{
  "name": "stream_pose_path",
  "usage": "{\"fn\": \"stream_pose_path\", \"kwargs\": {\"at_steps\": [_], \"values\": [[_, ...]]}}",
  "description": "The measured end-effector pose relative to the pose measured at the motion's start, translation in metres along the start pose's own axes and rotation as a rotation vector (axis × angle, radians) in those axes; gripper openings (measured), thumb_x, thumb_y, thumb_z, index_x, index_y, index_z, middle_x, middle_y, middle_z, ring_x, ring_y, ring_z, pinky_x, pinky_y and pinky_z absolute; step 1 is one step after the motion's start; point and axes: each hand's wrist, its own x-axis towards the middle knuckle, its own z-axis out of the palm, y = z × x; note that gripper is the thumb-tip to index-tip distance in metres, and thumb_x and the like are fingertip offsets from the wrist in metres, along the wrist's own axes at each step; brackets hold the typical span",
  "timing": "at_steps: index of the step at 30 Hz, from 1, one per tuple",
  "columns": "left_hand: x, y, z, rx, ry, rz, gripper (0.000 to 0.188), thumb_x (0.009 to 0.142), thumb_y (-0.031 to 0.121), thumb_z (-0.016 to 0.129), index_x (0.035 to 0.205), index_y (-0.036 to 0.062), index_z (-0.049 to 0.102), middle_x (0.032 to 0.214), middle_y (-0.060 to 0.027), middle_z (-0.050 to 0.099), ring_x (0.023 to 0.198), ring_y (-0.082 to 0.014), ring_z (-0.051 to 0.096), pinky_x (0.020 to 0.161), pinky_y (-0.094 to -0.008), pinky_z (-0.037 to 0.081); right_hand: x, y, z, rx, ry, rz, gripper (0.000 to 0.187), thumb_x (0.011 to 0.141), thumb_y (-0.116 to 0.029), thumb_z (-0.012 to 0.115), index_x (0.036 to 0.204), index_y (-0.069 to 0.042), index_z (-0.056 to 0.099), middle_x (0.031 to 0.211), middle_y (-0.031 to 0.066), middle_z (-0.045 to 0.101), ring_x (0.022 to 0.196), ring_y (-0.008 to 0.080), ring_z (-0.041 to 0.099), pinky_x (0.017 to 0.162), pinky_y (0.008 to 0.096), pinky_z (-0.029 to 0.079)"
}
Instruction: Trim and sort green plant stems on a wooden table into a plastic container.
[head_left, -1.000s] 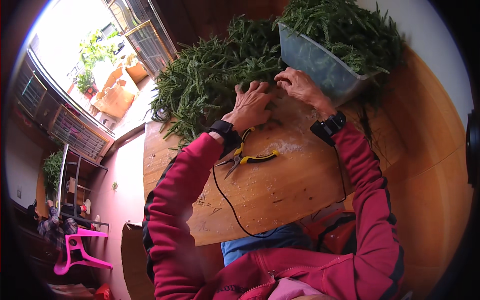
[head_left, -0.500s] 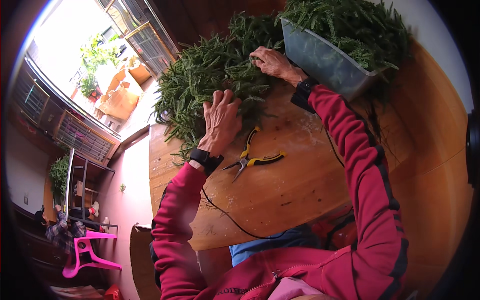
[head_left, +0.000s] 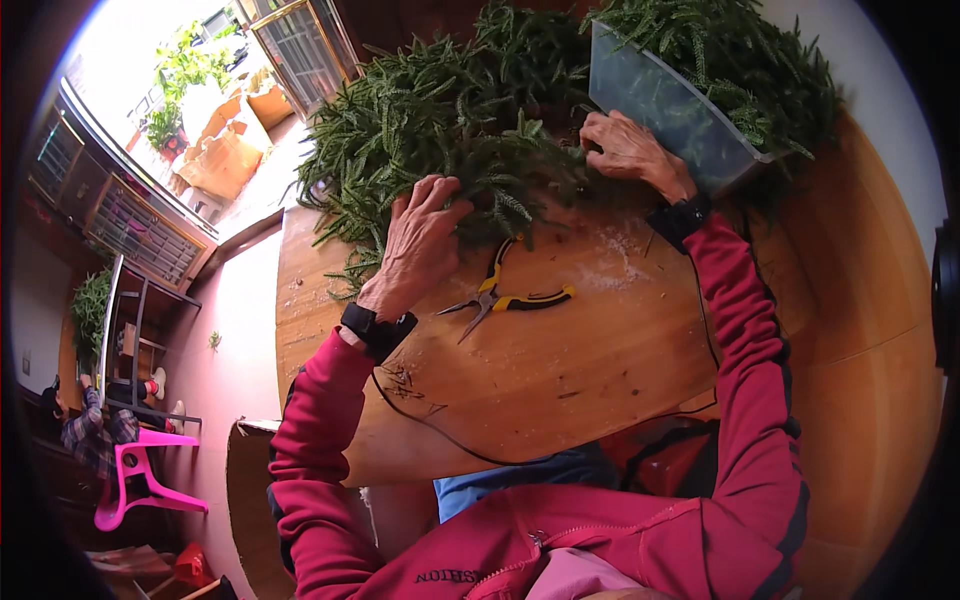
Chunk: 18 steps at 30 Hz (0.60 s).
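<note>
A thick heap of green artificial-looking evergreen sprigs (head_left: 440,110) lies across the far side of the wooden table (head_left: 520,390). My left hand (head_left: 415,235) is at the heap's near edge, its fingers bent and closed on sprigs, the tips partly hidden. Further right, my right hand (head_left: 635,150) has its fingers curled at the end of a sprig, close to the front of a clear plastic bin (head_left: 660,90). More sprigs overflow that bin. Pliers (head_left: 490,298) with yellow-and-black handles lie spread on the table below the heap, between my hands, touched by neither.
Thin dark cables (head_left: 430,425) run from my wrist straps across the table. Stem scraps and pale dust are scattered on the wood. An opened cardboard box (head_left: 250,480) stands at the table's left. Far left, a person (head_left: 95,430) sits on a pink stool (head_left: 135,480) at another table.
My right hand has moved right and nearer to me, along the bin's front. My left hand stays at the heap's edge. The whole view has shifted slightly.
</note>
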Motion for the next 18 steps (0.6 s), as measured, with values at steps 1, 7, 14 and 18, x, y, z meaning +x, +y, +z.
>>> {"fn": "stream_pose_path", "kwargs": {"at_steps": [1, 7, 14, 18], "values": [[-0.003, -0.001, 0.0, 0.003, 0.009, -0.009, 0.045, 0.059, -0.001, 0.061, 0.104, 0.0041, 0.063, 0.125, -0.0104, 0.05, 0.126, -0.0304, 0.041, 0.099, -0.0432, 0.037, -0.006, -0.004, -0.004, -0.006, 0.0, -0.011, 0.014, 0.081, -0.019, 0.055, 0.087, -0.007, 0.059, 0.105, 0.0077, 0.056, 0.099, 0.0312, 0.052, 0.087, 0.0422, 0.045], [-0.019, 0.0, 0.001, -0.018, 0.065, -0.065, 0.045, 0.059, -0.004, 0.053, 0.103, 0.0022, 0.063, 0.13, -0.0111, 0.048, 0.13, -0.0311, 0.038, 0.102, -0.0441, 0.035, -0.036, -0.01, -0.01, 0.312, 0.102, -0.117, 0.016, 0.082, -0.012, 0.057, 0.096, -0.004, 0.056, 0.107, 0.0112, 0.055, 0.104, 0.0322, 0.053, 0.09, 0.039, 0.044], [-0.027, -0.001, 0.001, -0.01, 0.073, -0.028, 0.034, 0.066, 0.004, 0.058, 0.099, 0.0031, 0.066, 0.129, -0.0089, 0.051, 0.128, -0.03, 0.038, 0.099, -0.0436, 0.035, -0.054, -0.02, -0.013, 0.211, 0.1, -0.209, 0.031, 0.08, -0.013, 0.063, 0.109, -0.004, 0.055, 0.113, 0.0111, 0.056, 0.105, 0.0304, 0.053, 0.087, 0.0371, 0.045], [-0.034, -0.003, -0.001, 0.033, 0.07, -0.047, 0.035, 0.066, 0.005, 0.058, 0.099, 0.0027, 0.066, 0.131, -0.0082, 0.052, 0.129, -0.0296, 0.039, 0.1, -0.0441, 0.034, -0.056, -0.02, -0.012, 0.287, 0.137, -0.239, 0.031, 0.082, -0.018, 0.066, 0.107, -0.003, 0.058, 0.11, 0.0101, 0.058, 0.099, 0.0266, 0.056, 0.085, 0.035, 0.046]]}}
